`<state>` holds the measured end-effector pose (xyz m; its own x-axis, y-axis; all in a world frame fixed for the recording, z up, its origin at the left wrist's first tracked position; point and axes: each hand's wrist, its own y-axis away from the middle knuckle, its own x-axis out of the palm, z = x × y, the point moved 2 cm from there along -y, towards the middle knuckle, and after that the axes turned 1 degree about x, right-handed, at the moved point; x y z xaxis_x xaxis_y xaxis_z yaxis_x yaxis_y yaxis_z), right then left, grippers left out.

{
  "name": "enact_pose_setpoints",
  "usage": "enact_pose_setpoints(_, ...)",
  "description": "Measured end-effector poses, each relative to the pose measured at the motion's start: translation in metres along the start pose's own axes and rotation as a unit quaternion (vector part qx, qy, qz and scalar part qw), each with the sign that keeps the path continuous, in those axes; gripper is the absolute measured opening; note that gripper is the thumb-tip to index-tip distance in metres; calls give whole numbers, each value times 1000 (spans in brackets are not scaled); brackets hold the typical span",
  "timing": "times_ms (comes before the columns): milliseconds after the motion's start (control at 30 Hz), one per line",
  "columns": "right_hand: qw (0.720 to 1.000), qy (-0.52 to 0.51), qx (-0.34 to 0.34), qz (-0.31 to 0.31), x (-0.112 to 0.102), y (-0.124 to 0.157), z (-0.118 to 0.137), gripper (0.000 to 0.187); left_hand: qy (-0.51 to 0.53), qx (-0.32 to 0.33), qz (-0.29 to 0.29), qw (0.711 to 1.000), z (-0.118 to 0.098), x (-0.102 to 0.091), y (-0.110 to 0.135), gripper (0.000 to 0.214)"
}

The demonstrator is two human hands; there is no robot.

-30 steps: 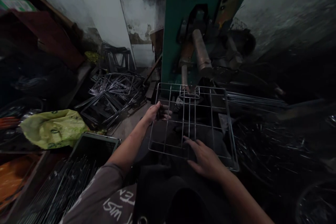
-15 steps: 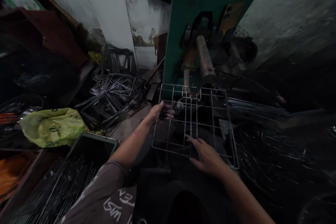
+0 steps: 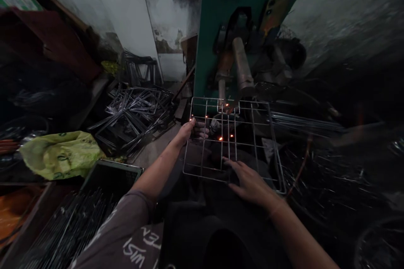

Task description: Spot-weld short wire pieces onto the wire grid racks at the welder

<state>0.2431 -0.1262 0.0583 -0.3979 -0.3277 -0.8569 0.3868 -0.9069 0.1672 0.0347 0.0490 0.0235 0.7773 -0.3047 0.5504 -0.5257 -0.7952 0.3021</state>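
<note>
A wire rack (image 3: 255,146) of thin crossed metal rods lies level before me, its far edge under the rods of a green machine (image 3: 213,12). My left hand (image 3: 185,133) is closed on the rack's left edge, thumb on top and fingers below the wires. At the near side, my right hand (image 3: 248,180) holds the middle wires with its fingertips; its thumb is near the front rod. A thick metal arm (image 3: 242,61) and a shorter lower rod (image 3: 222,89) reach from the machine toward the far notch. Orange sparks (image 3: 220,138) glow around the rack.
Bent wire frames (image 3: 135,103) are heaped on the floor left of the machine. Nearer stand a yellow-green sack (image 3: 59,155) and a crate (image 3: 126,170) by many thin rods (image 3: 69,222). More rods (image 3: 306,122) and dark metal pieces lie at right.
Orange sparks have appeared at the rack, with streaks flying to the right. The view has shifted slightly; both hands keep nearly the same places on the rack.
</note>
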Motion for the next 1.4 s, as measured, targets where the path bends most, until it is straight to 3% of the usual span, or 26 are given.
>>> enact_pose_setpoints(100, 1000, -1, 3, -9, -8, 0, -3, 66, 2, 10, -5, 1000, -4, 0, -3, 50)
enact_pose_setpoints(233, 999, 6, -5, -52, -33, -4, -15, 69, 25, 11, -27, 999, -17, -2, -15, 51)
enact_pose_setpoints(467, 993, 11, -5, -118, -80, -40, -48, 25, 57, 43, -54, 996, -45, -6, -48, 53)
enact_pose_setpoints(600, 992, 22, -45, -117, -95, -71, -66, 20, 59, 67, -60, 994, -56, -11, -69, 54)
enact_pose_setpoints(767, 991, 26, -34, -125, -107, -102, -81, 23, 32, 92, -80, 992, -72, -19, -89, 53)
enact_pose_setpoints(933, 986, -27, -91, -138, -116, -127, -91, 22, 22, 99, -87, 991, -87, -23, -104, 53)
enact_pose_setpoints(1067, 982, -54, -84, -161, -121, -145, -103, 27, 24, 112, -93, 989, -94, -27, -115, 52)
enact_pose_setpoints(1200, 986, -58, -94, -124, -124, -155, -105, 29, 24, 115, -96, 988, -97, -31, -123, 51)
enact_pose_setpoints(1400, 994, -32, -45, -94, -131, -162, -101, 28, 35, 100, -111, 988, -97, -33, -131, 52)
